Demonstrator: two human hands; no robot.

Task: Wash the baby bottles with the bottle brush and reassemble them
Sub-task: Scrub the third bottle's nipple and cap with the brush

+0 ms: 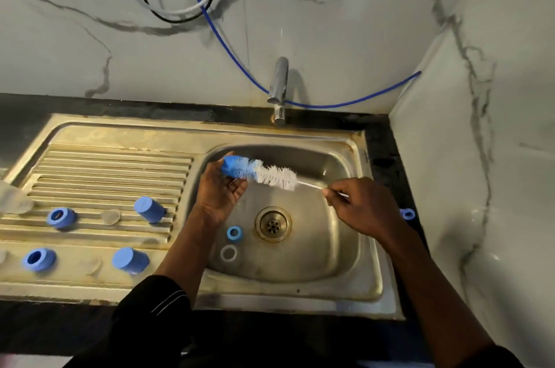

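over the steel sink point(300, 273), a bottle brush point(264, 174) is held nearly level, long axis left to right. its blue foam tip points left into the left hand point(220, 192), whose fingers curl round it. its thin wire stem runs right to the right hand point(357, 205), pinched between thumb and fingertips, the far end hidden in that fist. bristles shade from blue to white. on the ribbed draining board, a round blue cap point(149, 210) stands; a clear bottle point(13, 199) is cut off at the left edge.
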